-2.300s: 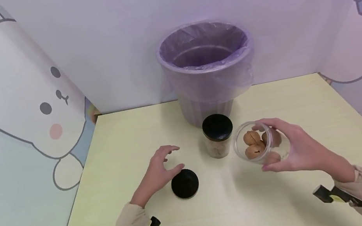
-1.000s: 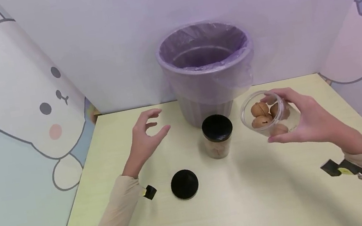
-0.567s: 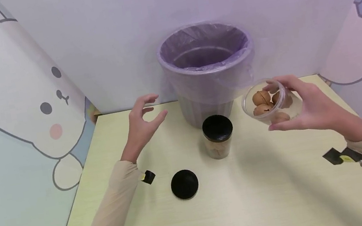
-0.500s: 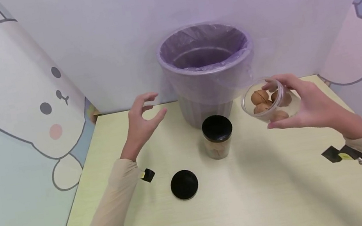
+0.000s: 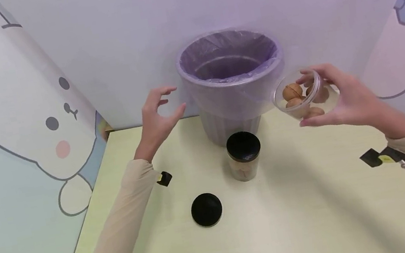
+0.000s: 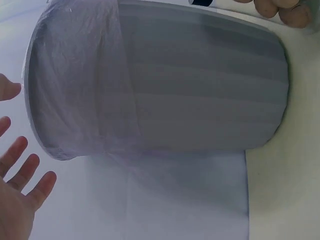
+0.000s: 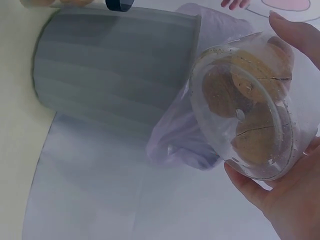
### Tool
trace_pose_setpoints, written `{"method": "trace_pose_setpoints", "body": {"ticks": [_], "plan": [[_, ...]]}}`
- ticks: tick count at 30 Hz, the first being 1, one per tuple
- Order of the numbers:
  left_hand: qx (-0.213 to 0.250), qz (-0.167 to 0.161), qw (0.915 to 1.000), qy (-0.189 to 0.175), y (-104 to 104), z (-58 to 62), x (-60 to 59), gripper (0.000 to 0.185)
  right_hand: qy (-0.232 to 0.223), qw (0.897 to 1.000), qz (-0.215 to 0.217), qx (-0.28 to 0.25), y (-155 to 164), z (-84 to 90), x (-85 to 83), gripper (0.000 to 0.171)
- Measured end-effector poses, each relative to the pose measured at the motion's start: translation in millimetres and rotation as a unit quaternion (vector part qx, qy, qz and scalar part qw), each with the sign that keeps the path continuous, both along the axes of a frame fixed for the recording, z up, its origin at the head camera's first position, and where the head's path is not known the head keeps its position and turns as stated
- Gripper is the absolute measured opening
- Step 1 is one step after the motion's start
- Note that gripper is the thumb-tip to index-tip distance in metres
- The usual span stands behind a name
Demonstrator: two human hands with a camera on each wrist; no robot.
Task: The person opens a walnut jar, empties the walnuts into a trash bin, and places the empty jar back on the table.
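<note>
My right hand (image 5: 353, 96) grips a clear plastic jar (image 5: 301, 111), lidless and tilted, above the table to the right of the bin. Several walnuts (image 5: 292, 91) lie inside it. In the right wrist view the jar's clear base faces the camera, with walnuts (image 7: 257, 132) showing through. My left hand (image 5: 157, 122) is raised to the left of the bin, fingers loosely bent and thumb apart, with nothing in it. Below it on the table lies a black lid (image 5: 206, 210). A second jar (image 5: 244, 155) with a black lid on stands upright in front of the bin.
A grey-purple bin (image 5: 219, 106) with a translucent purple liner (image 5: 248, 76) stands at the back of the pale table (image 5: 274, 230), its mouth facing up. A plain white wall (image 5: 116, 60) rises behind it. Cartoon-printed panels (image 5: 20, 129) flank the table on both sides.
My left hand has moved from beside the loose lid up and away, to the bin's left. My right hand has lifted the walnut jar farther back and slightly right, still gripping it.
</note>
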State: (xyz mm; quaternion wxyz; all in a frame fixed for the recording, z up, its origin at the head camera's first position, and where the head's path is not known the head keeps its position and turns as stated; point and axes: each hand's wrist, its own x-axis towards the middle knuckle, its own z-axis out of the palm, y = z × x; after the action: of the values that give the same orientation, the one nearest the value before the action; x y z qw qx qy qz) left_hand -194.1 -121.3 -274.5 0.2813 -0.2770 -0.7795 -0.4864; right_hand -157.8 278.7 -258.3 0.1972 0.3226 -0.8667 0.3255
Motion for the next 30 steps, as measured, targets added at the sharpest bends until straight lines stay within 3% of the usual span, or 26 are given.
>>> {"method": "trace_pose_setpoints", "body": {"ticks": [7,14,16,20,30], "plan": [[-0.024,0.003,0.9988,0.042,3,7.7,-15.0,0.037,-0.023,0.999,-0.022,-0.001,5,16.1,-11.0,0.111],[-0.046,0.006,0.9943,0.096,0,-2.9,-54.1,0.037,-0.011,0.999,-0.032,0.013,8,32.3,-17.9,0.113],[-0.056,0.006,0.9923,0.110,2,-2.7,-60.6,0.035,-0.009,0.999,-0.035,0.019,8,36.9,-20.2,0.113],[-0.070,-0.008,0.9887,0.133,10,-1.6,-67.4,0.031,-0.014,0.998,-0.048,0.033,10,45.6,-23.7,0.112],[-0.106,-0.031,0.9856,0.128,27,1.5,-73.3,0.020,-0.045,0.989,-0.115,0.085,12,66.8,-37.4,0.105]]}}
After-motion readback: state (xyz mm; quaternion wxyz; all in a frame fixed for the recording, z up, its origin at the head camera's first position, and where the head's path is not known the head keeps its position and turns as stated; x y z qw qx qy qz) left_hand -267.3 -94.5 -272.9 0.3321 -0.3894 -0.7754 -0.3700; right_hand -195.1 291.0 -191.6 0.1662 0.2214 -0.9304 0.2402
